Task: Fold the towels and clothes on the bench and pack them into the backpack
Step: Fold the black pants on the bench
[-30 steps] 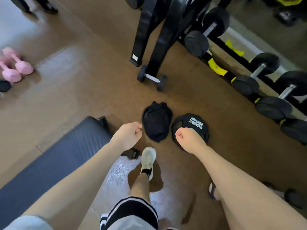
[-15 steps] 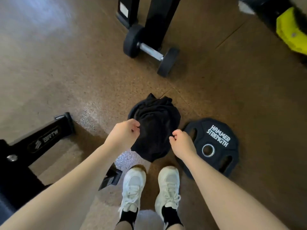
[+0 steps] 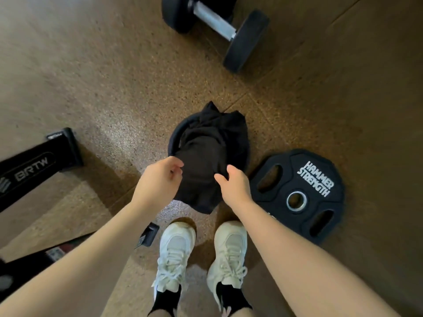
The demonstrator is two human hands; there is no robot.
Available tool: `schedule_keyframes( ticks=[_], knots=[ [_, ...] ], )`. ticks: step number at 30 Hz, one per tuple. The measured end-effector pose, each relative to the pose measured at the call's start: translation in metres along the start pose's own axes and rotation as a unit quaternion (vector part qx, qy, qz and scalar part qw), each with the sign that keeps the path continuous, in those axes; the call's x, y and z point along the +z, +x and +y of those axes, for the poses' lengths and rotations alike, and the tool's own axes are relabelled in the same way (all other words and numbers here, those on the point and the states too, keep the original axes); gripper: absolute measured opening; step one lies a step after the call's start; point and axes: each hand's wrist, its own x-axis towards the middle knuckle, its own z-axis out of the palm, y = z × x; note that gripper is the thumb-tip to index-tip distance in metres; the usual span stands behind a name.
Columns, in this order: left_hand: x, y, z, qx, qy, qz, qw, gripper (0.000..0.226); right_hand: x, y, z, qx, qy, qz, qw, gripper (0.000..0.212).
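A crumpled black garment (image 3: 210, 156) lies on the floor, draped over a round black weight plate (image 3: 172, 139) whose rim shows at its left. My left hand (image 3: 159, 179) has its fingers curled at the garment's left edge and pinches the cloth there. My right hand (image 3: 234, 185) pinches the cloth's right side between thumb and fingers. The garment's near end hangs just in front of my white shoes (image 3: 176, 250). No backpack or towel is in view.
A black Hammer Strength weight plate (image 3: 297, 195) lies flat on the floor right of the garment. A black dumbbell (image 3: 217, 28) lies further ahead. The bench's black foot bar marked BRTW (image 3: 34, 168) sits at the left. The floor is brown speckled rubber.
I have stepped up and bent down over the garment. Both hands have moved from the air above it down onto its two sides and taken hold.
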Motion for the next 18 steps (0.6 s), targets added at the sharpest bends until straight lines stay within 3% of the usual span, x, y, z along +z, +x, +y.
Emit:
schedule_keyframes(
  ticks=[3, 6, 10, 13, 18],
  knots=[
    [-0.04, -0.03, 0.03, -0.015, -0.018, -0.006, 1.0, 0.028, -0.044, -0.062, -0.03, -0.097, -0.031, -0.004, 0.995, 0.042],
    [-0.086, -0.068, 0.072, 0.004, -0.07, -0.013, 0.997, 0.041, -0.09, -0.132, -0.068, -0.241, -0.065, -0.002, 0.968, 0.026],
    [-0.155, -0.123, 0.113, 0.143, -0.086, -0.039, 0.985, 0.063, -0.155, -0.218, -0.12, -0.4, -0.146, -0.003, 0.905, 0.011],
    [-0.209, -0.171, 0.132, 0.191, -0.071, -0.041, 0.978, 0.04, -0.202, -0.281, -0.151, -0.458, -0.177, 0.003, 0.871, 0.013],
    [-0.271, -0.27, 0.161, 0.232, -0.076, 0.052, 0.968, 0.002, -0.257, -0.378, -0.196, -0.555, -0.212, -0.016, 0.804, 0.011]
  ],
)
